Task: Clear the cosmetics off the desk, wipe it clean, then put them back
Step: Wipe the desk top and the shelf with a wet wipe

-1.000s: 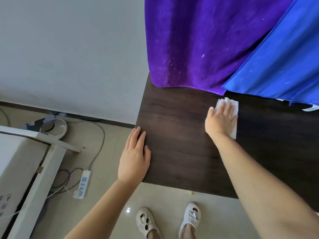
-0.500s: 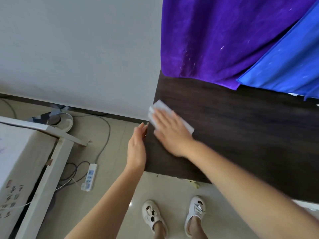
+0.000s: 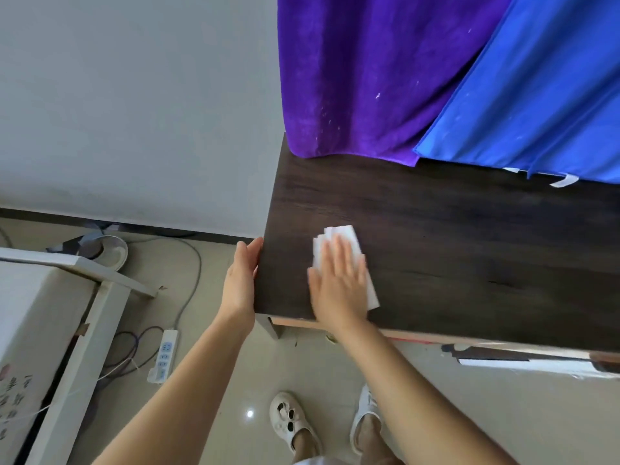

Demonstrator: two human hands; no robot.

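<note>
A dark wood desk (image 3: 453, 250) is standing on the tiled floor (image 3: 214, 380). A folded white wipe (image 3: 339, 234) is lying flat on it near its left end, and purple cloth (image 3: 352, 95) and blue cloth (image 3: 536, 105) are hanging onto its back edge.

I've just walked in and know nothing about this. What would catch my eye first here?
Probably the bright purple cloth and blue cloth hanging down behind the dark wooden desk. Next, near the desk's left end, the right hand lies flat on a folded white wipe, while the left hand rests against the desk's left edge. No cosmetics show on the desk.
</note>
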